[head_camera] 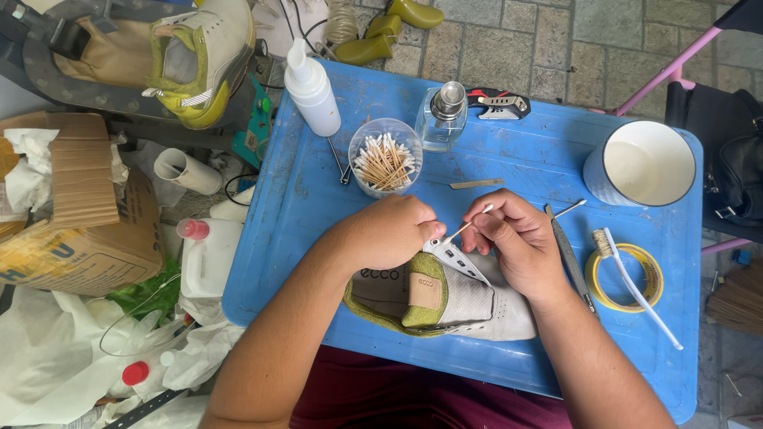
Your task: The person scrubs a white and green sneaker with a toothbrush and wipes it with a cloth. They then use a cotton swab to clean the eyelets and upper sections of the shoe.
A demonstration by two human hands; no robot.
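White shoe [477, 306] gripped by left hand [389, 233] at lower centre, cotton swab [470, 223] pinched in right hand [517, 242], blue worktop [517, 159], swab cup [385, 155] above.

**Materials and finishes on the blue worktop**

The worktop [318, 199] was scuffed, matt blue plastic. The shoe [469, 306] showed perforated white leather with an olive suede-like collar. The cotton swab [465, 229] had a wooden stick. The cup [620, 191] looked glossy enamel; the spray bottle [439, 119] was clear glass with a shiny metal cap.
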